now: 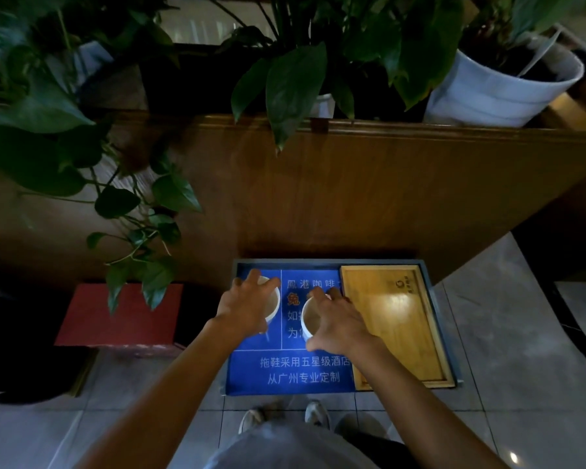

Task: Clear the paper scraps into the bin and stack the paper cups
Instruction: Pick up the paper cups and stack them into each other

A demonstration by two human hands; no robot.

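Note:
Two white paper cups stand upright on a blue printed surface (pixel 301 377) of a low box. My left hand (pixel 246 306) reaches down over the left cup (pixel 274 304), fingers curled around its rim. Over the right cup (pixel 308 318) sits my right hand (pixel 340 324), fingers and thumb gripping its rim from above. The cups stand side by side, a small gap between them. No paper scraps show.
A wooden tray (pixel 396 323) lies right of the cups in the same grey frame. A red box (pixel 122 316) and a dark container (pixel 21 346) sit at left. Potted plants hang over a wooden counter (pixel 352 184) behind. My shoes (pixel 285 418) stand on grey tile.

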